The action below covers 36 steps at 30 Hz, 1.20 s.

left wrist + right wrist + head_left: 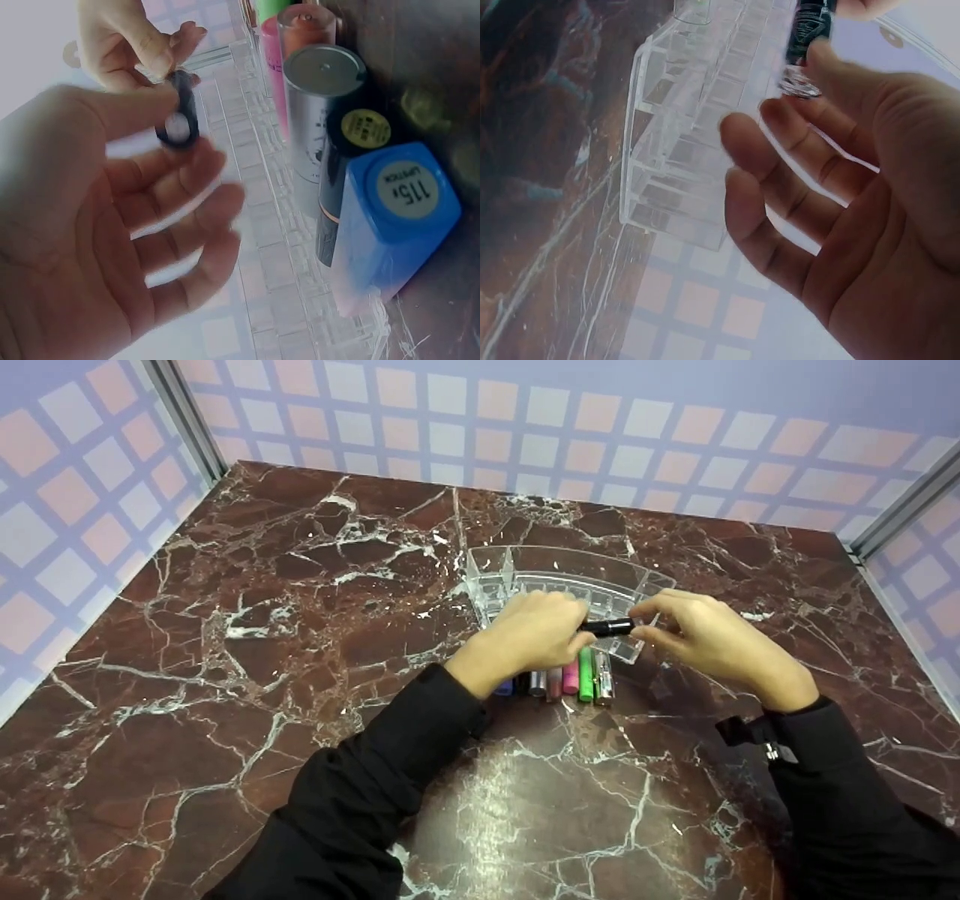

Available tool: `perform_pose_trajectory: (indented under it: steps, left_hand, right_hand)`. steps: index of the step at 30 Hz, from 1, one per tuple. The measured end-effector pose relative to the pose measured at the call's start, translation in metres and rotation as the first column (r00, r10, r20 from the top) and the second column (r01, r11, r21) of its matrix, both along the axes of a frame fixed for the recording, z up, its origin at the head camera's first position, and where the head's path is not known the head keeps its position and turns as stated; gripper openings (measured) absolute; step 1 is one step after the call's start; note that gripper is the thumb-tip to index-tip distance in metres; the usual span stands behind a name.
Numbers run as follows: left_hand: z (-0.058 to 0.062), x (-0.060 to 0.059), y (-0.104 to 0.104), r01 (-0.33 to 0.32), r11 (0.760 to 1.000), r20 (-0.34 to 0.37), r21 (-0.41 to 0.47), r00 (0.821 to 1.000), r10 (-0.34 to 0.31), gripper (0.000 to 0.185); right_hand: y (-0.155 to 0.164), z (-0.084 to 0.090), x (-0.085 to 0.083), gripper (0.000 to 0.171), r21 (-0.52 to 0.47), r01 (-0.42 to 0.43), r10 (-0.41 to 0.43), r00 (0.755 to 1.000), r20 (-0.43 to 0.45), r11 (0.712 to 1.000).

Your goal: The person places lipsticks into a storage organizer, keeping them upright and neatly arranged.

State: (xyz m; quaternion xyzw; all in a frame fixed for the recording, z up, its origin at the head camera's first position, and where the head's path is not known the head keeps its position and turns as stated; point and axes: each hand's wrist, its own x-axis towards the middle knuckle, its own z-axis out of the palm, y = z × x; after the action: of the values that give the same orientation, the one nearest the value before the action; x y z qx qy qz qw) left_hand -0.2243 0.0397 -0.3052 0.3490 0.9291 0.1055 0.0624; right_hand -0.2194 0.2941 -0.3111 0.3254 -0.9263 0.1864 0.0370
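A black lipstick tube (615, 627) is held level between both hands, above the front of a clear acrylic organizer (480, 592). My left hand (529, 631) pinches its left end between thumb and fingers, the other fingers loosely bent. At the opposite end, my right hand (709, 636) pinches the tube; the right wrist view shows a clear, faceted tip (801, 84) by the thumb. Below the hands lies a row of lipsticks: a blue one (405, 217), a black one (360, 139), a silver one (322, 82), a pink one (571, 679) and a green one (586, 675), among others.
The organizer has rows of small compartments (682, 150) and stands on a dark red marbled tabletop (300, 675). Checkered panels (495, 405) enclose the table at the back and sides. My left forearm hides part of the lipstick row in the head view.
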Motion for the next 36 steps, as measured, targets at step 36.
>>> perform_pose_trajectory:
  steps: [36]
  left_hand:
    - [-0.004,-0.010,0.005,-0.049,0.998,-0.054,0.031,0.997,0.051,0.036]
  right_hand:
    - [0.000,-0.004,-0.001,0.032,-0.182,0.169,-0.138,0.976,0.168,0.969]
